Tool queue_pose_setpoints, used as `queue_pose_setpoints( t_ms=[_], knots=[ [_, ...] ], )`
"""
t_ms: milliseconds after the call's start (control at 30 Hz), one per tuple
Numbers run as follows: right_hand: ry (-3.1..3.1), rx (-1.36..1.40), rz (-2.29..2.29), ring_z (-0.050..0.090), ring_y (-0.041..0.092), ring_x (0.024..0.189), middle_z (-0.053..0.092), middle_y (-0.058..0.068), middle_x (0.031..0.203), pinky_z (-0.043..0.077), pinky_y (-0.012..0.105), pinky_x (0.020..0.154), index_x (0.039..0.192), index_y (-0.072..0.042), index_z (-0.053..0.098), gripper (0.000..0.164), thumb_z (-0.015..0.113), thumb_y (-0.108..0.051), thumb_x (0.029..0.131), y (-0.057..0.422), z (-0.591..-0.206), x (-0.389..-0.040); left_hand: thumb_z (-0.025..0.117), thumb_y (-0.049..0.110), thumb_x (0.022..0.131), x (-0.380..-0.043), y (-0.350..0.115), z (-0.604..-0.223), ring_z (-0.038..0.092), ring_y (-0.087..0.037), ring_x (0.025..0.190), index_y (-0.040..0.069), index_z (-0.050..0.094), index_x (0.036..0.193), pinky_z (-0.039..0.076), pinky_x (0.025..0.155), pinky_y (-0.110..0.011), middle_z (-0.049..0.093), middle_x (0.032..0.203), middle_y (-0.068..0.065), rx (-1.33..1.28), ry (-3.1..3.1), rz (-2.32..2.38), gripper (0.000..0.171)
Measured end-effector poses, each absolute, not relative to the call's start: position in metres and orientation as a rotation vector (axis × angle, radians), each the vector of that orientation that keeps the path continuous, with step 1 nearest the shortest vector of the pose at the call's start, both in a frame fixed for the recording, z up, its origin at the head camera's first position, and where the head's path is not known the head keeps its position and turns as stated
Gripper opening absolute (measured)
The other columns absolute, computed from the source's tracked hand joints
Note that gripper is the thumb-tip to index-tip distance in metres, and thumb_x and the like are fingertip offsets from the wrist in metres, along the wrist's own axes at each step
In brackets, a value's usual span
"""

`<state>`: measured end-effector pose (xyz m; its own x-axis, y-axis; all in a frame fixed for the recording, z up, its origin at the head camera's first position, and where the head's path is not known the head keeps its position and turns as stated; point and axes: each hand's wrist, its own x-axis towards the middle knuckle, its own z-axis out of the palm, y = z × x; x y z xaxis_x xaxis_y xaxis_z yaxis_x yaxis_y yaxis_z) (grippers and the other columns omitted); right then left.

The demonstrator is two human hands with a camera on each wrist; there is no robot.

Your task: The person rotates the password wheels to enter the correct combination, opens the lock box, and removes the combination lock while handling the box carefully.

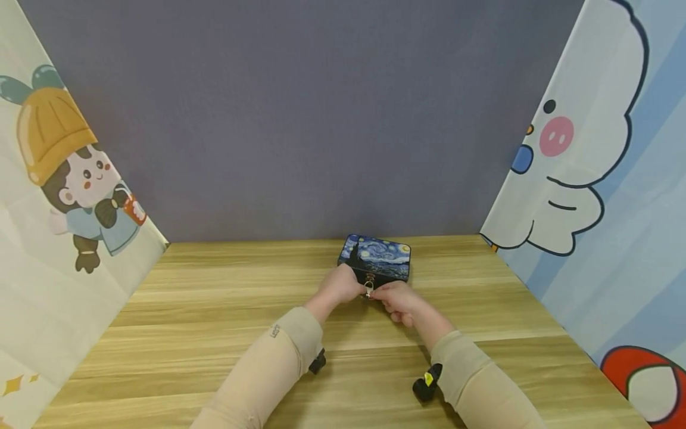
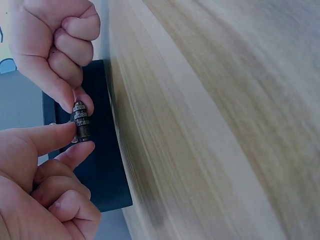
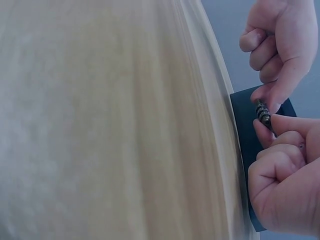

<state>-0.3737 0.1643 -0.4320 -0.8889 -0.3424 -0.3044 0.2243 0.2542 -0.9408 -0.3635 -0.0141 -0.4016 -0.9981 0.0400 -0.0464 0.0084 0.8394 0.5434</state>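
Observation:
A small combination padlock (image 1: pixel 369 286) hangs by its shackle at the front clasp of a box (image 1: pixel 382 256) with a swirling night-sky painting on its lid. The lid is down, and the dark front side faces me. My left hand (image 1: pixel 342 285) pinches one end of the padlock between thumb and forefinger. From the other side, my right hand (image 1: pixel 402 300) pinches the opposite end, its remaining fingers curled in. In the left wrist view the padlock (image 2: pixel 81 120) shows several rows of numbered dials between both hands' fingertips. Part of the padlock (image 3: pixel 262 111) is covered by fingers in the right wrist view.
The box stands at the far side of a wood-grain table (image 1: pixel 214 310), close to a grey back panel (image 1: pixel 321 119). Cartoon-printed sheets flank it: a left one (image 1: pixel 32 250) and a right one (image 1: pixel 632 250). Dark wrist-worn devices sit under both sleeves.

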Motion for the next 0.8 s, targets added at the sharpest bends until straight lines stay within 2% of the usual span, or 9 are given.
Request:
queue_pose_setpoints(
  t_ms=[467,800],
  knots=[
    [2.068,-0.099,-1.708,0.020,0.007,0.045,0.027,-0.006,0.055,0.022,0.023,0.041,0.109,0.007,0.068,0.024,0.063,-0.014,0.098,0.1622,-0.4336,-0.3761,0.078,0.025,0.086,-0.3627,-0.0137,-0.3999,0.035,-0.012,0.042,0.017,0.043,0.049,0.032,0.045,-0.028,0.032,0.046,0.007,0.026,2.915,0.978,0.052],
    [2.057,-0.090,-1.713,0.021,0.007,0.045,0.026,-0.006,0.055,0.023,0.023,0.041,0.107,0.006,0.067,0.021,0.063,-0.013,0.098,0.1616,-0.4327,-0.3755,0.079,0.024,0.083,-0.3643,-0.0135,-0.4016,0.042,-0.017,0.049,0.014,0.051,0.056,0.037,0.050,-0.030,0.045,0.056,0.000,0.012,2.913,0.999,0.041]
  ],
)
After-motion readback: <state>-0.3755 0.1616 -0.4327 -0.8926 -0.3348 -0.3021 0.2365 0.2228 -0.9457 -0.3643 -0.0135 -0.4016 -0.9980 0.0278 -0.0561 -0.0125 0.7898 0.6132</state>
